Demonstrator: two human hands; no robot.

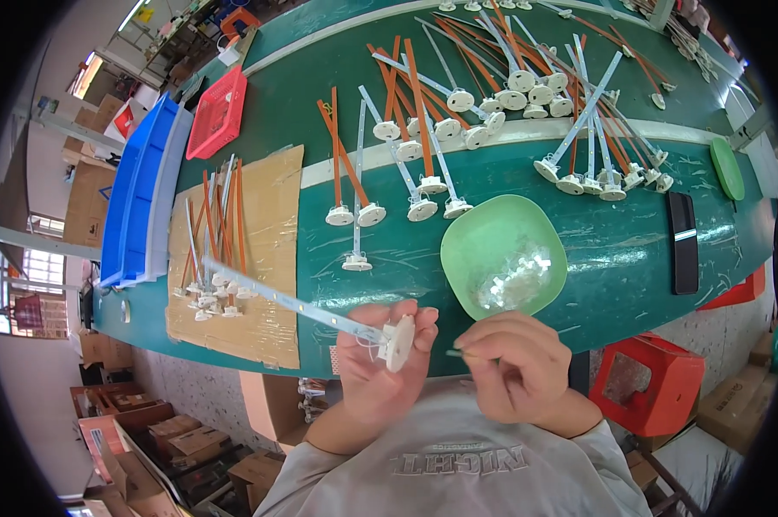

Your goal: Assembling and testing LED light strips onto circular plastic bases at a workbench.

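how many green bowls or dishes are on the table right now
2. One large light green bowl sits just beyond the right hand, holding small clear pieces. A darker green dish lies near the table's far right edge. Others may be hidden.

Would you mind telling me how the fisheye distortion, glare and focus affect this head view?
Head view: strong fisheye, the green table's edges bow and dark corners ring the frame; lighting is even with soft shadows; mild glare whitens the clear parts in the green bowl; the left hand with its white strip assembly and the right hand look sharp.
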